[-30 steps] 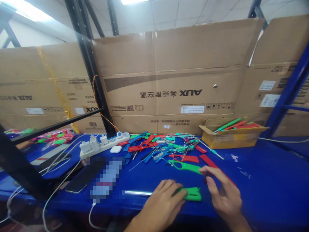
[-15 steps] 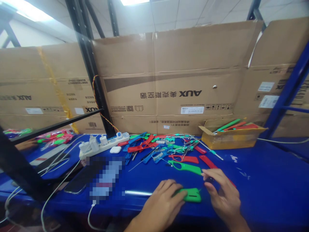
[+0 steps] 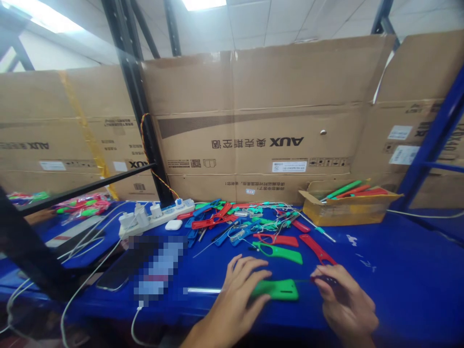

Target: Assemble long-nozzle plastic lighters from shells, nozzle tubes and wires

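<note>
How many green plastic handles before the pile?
2: slotted green plastic handle under the left hand; green plastic handle with a loop behind it. Others may hide in the multicoloured pile.

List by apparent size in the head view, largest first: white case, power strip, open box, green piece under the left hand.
1. Open box
2. Power strip
3. Green piece, visible part only; the left hand covers some
4. White case

One head-worn camera looks forward and down across the tabletop (image 3: 409,280), near enough that the left hand (image 3: 241,290) looms at six o'clock, the right hand (image 3: 346,297) between four and five; cardboard (image 3: 261,87) faces it, ceiling (image 3: 250,21) at twelve.
</note>
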`<state>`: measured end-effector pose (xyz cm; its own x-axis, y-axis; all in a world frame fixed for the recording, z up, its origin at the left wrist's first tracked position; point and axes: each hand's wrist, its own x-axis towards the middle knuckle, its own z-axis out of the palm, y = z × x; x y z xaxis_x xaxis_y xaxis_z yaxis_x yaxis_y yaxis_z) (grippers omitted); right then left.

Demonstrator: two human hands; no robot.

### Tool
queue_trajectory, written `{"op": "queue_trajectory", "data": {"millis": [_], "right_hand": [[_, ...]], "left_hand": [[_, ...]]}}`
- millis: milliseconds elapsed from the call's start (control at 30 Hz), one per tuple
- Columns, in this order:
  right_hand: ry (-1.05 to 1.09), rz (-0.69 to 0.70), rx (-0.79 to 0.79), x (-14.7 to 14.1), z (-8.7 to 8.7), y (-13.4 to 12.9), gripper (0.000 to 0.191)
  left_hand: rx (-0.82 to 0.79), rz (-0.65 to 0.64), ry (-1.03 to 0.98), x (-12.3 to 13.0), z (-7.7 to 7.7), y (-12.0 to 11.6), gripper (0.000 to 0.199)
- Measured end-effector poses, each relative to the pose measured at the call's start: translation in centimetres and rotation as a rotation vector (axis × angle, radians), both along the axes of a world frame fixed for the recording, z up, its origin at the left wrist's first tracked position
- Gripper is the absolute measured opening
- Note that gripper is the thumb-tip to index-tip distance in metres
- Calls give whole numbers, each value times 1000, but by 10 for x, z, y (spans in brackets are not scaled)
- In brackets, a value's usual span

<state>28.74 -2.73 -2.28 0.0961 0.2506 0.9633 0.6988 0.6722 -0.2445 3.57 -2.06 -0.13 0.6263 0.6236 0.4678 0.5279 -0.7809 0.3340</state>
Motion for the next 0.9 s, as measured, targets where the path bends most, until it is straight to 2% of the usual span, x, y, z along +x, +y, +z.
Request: {"op": "queue_trajectory", "data": {"millis": [100,233,467,633,900], "right_hand": [[17,-26,1,-5,8,2,15],[-113,-110,-224,-11,17,14,12],[-417,-27,-502,-7,-1,27,22],[-454,-28,-547,-5,-5,27,24],[-475,91,-659,-8,2,24,23]], "left_hand": [[-58,7,24,2,1,0,34],[-85,-1,64,7,4,-3,30],[-32,8,32,7,1,-2,29],[-5,38,56,8,2,-2,24],[-16,10,63,9,0,-3,26]]}}
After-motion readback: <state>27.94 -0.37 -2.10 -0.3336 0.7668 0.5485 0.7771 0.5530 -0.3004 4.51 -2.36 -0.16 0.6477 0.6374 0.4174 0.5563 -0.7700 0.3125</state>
